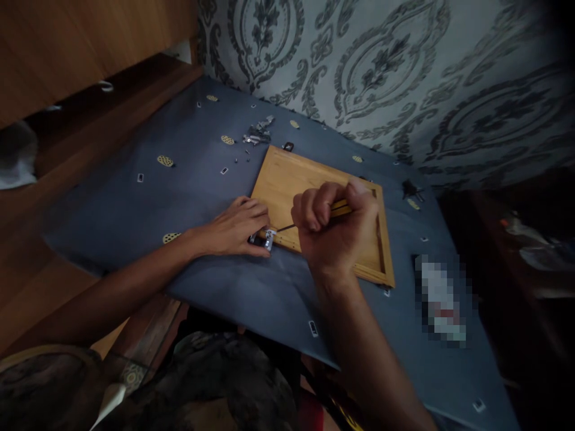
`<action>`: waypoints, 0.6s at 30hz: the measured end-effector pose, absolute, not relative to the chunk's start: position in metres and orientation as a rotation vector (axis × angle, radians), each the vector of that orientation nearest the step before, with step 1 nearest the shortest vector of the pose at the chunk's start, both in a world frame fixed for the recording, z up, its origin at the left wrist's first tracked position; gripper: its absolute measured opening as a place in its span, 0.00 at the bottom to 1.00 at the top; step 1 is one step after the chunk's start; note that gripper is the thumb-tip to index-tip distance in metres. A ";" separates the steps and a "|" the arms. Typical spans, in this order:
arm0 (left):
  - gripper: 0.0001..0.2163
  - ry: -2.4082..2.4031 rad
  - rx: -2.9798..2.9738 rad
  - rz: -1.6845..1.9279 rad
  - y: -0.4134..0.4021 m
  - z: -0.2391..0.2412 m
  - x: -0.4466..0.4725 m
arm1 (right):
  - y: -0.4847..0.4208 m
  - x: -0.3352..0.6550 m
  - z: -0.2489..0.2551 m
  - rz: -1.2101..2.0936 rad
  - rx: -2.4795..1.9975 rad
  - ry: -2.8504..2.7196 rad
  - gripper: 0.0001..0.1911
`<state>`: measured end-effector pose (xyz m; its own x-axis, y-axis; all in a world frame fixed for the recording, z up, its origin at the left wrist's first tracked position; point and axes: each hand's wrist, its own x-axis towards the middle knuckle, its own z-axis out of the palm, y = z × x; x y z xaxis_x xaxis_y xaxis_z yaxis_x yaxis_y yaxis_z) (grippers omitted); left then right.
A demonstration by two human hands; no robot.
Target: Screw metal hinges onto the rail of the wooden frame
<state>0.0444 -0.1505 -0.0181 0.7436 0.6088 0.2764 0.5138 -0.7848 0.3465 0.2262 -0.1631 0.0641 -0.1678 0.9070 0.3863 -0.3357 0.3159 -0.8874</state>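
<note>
My right hand [335, 230] is closed around the yellow-and-black handle of a screwdriver [286, 227]. Its thin shaft points left, and the tip meets a metal cabinet hinge [269, 238]. With thumb and fingers, my left hand [238, 226] grips this hinge at the near left edge of a wooden cabinet door [287, 173]. The door lies flat, with a raised frame along its right side. Part of the hinge is hidden under my left fingers. My right hand covers the middle of the door.
Several metal hinge pieces [258, 133] lie beyond the door, with small screws [236, 160] near them. A dark object [412, 190] sits at the far right of the blue-grey tablecloth [202, 173]. A blurred-out item [442, 299] lies on the right. Patterned wallpaper [381, 66] rises behind.
</note>
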 end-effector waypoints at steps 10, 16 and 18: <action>0.22 0.890 2.719 0.552 -0.151 -0.018 0.044 | -0.172 0.233 0.053 1.244 -0.558 -1.355 0.37; 0.21 0.907 2.716 0.555 -0.152 -0.016 0.045 | -0.179 0.239 0.051 1.273 -0.557 -1.298 0.36; 0.22 0.907 2.717 0.559 -0.153 -0.015 0.045 | -0.180 0.240 0.051 1.277 -0.549 -1.270 0.36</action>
<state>0.0455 -0.1529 -0.0147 0.7369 0.6137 0.2833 0.5289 -0.7845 0.3237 0.2401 -0.1798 0.0506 -0.1962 0.9024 0.3836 -0.3887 0.2875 -0.8753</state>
